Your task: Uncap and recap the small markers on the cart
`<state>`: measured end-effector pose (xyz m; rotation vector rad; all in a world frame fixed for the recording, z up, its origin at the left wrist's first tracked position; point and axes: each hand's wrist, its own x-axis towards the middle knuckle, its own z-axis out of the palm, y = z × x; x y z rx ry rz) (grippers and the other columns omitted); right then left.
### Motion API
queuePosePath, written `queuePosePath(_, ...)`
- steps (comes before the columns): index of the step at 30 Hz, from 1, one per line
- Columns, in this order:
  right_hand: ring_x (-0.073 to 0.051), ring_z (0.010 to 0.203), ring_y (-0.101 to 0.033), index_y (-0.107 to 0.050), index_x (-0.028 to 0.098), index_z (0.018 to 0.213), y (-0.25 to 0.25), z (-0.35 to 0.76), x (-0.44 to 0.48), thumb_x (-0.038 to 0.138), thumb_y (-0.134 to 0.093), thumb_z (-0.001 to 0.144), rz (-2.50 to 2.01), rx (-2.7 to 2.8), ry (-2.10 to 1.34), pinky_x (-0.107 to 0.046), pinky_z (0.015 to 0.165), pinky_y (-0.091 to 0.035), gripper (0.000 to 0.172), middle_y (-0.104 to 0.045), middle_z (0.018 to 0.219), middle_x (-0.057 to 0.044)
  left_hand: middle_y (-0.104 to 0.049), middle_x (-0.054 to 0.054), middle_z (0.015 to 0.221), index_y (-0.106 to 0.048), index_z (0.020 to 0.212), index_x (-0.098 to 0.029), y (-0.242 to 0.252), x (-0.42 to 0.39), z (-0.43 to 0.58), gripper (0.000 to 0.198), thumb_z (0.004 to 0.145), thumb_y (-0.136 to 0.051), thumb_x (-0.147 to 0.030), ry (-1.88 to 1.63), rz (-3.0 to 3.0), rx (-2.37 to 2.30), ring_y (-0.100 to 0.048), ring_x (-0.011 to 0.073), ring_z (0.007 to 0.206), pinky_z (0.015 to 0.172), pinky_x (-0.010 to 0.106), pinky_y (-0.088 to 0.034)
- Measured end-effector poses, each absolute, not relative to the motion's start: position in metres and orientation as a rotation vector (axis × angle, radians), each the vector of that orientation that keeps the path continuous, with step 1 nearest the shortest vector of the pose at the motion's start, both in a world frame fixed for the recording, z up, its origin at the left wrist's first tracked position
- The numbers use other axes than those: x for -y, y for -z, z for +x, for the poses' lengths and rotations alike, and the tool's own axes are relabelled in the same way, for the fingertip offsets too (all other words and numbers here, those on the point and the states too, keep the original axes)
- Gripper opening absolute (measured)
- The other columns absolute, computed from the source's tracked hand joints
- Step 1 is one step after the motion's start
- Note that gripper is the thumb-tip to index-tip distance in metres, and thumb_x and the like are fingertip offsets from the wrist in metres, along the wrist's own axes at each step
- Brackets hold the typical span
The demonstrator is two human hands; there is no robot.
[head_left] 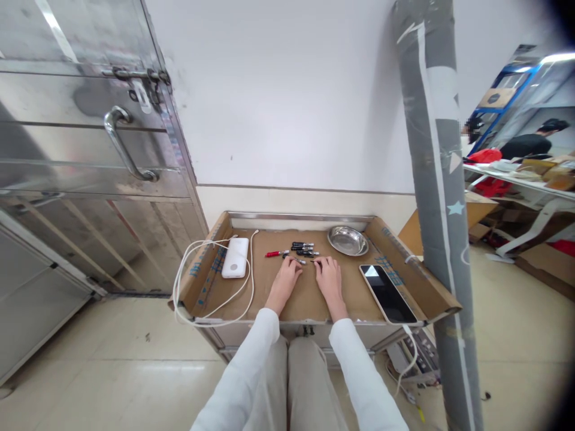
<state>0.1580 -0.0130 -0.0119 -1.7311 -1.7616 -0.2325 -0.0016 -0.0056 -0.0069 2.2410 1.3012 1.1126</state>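
Observation:
My left hand [284,280] is closed, its fingertips pinched on a small pen [300,261] with a silvery end that points right. Close beside it, my right hand [329,280] is closed too. A tiny dark piece [313,261] shows at its fingertips, too small to name. Just beyond my hands several black pens [302,245] with silvery ends lie in a group on the brown cardboard [274,299]. A red pen [275,254] lies to their left.
A white power bank [235,258] with a looped white cable [179,293] lies at left. At right are a round metal dish [348,240] and a phone [387,294]. A grey wrapped pillar [442,179] stands beyond the cardboard's raised edge. Other people are at the far right.

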Motion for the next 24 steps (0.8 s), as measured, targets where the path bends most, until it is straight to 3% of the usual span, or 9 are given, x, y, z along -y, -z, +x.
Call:
queuePosePath(6,-0.021,0.087,-0.051,-0.060,0.019,0.094,0.011,0.158,0.014,0.026,-0.035,0.094,-1.725,1.751,0.235,-0.032,0.077,-0.035,0.026,-0.061,0.093,-0.009,-0.055,0.009,0.101,-0.054,0.093,-0.017,0.008,0.015,-0.005,0.009,0.091,-0.046,-0.019,-1.037,2.342,-1.602,-0.055,0.0220,0.098,0.088,0.042,-0.047)
queuePosePath(12,-0.021,0.088,-0.053,-0.061,0.018,0.095,0.008,0.154,0.013,0.026,-0.035,0.095,-1.709,1.795,0.249,-0.032,0.078,-0.035,0.027,-0.062,0.093,-0.009,-0.058,0.007,0.095,-0.053,0.090,-0.017,0.009,0.007,-0.004,0.016,0.094,-0.038,-0.016,-1.007,2.392,-1.488,-0.056,0.0201,0.093,0.085,0.038,-0.047)
queuePosePath(18,-0.021,0.088,-0.056,-0.061,0.019,0.096,0.004,0.151,0.014,0.027,-0.034,0.095,-1.564,1.894,0.178,-0.032,0.079,-0.038,0.028,-0.064,0.095,-0.008,-0.057,0.010,0.106,-0.053,0.111,-0.019,0.004,-0.002,0.000,0.025,0.095,-0.034,-0.019,-1.222,2.315,-1.414,-0.057,0.0205,0.102,0.090,0.039,-0.047)
queuePosePath(24,-0.021,0.086,-0.057,-0.062,0.021,0.096,0.005,0.149,0.014,0.027,-0.035,0.094,-1.430,1.942,0.043,-0.032,0.080,-0.042,0.027,-0.064,0.093,-0.007,-0.059,0.007,0.104,-0.056,0.102,-0.020,-0.007,-0.001,0.000,0.020,0.095,-0.037,-0.021,-1.298,2.189,-1.260,-0.057,0.0185,0.101,0.092,0.036,-0.046)
